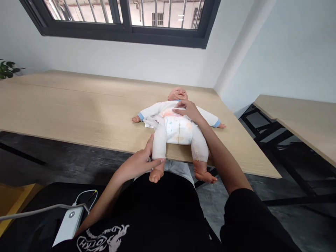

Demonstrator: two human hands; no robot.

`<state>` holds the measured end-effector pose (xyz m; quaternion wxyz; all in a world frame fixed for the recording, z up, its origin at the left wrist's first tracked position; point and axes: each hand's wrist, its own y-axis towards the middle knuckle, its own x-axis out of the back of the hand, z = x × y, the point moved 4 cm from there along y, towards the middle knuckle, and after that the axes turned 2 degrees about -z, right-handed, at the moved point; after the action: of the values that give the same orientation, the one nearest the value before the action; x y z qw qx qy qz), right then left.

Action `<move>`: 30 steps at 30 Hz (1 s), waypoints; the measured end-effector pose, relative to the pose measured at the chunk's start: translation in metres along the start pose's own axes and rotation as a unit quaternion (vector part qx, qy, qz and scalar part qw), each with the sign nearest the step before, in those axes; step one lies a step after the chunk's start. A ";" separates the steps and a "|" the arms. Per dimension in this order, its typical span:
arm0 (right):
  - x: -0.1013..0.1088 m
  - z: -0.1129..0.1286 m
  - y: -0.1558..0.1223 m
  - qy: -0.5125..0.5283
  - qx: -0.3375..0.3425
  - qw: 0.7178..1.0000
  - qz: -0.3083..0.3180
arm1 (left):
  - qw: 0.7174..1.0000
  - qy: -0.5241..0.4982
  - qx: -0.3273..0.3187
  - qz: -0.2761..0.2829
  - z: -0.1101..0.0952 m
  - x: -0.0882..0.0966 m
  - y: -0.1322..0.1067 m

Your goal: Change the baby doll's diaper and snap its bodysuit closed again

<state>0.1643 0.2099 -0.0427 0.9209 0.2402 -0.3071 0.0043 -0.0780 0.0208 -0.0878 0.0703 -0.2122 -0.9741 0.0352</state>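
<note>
A baby doll in a white suit with blue cuffs lies on its back at the near edge of a long wooden table, its bare feet hanging over the edge. My left hand is wrapped around the doll's lower leg just above the ankle. My right hand lies flat on the doll's chest, fingers stretched out toward the neck. A small folded white cloth rests beside the doll's arm.
A second wooden table stands at the right with a dark-floored gap between. A white power bank with a cable lies on my lap at lower left. A window runs along the wall behind; a plant sits at far left.
</note>
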 end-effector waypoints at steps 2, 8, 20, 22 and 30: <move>0.001 -0.005 0.001 0.024 0.008 0.999 -0.034 | 0.995 0.101 0.003 -0.004 -0.004 0.005 0.000; -0.001 -0.013 0.003 0.032 0.006 0.999 -0.036 | 0.921 0.285 -0.219 -0.147 -0.066 0.014 0.012; 0.001 -0.020 0.003 -0.014 0.020 0.996 -0.085 | 0.841 0.341 -0.327 0.265 -0.083 -0.072 0.126; 0.011 -0.020 0.000 -0.023 0.033 0.994 -0.104 | 0.812 0.398 -0.330 0.270 -0.085 -0.068 0.137; 0.066 -0.034 -0.065 -0.067 -0.056 0.987 -0.137 | 0.788 0.515 -0.269 0.202 -0.082 -0.052 0.198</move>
<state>0.2469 0.1581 -0.0571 0.9020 0.2277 -0.3323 -0.1550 0.0618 0.1817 -0.0322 0.4930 -0.4011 -0.6982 -0.3296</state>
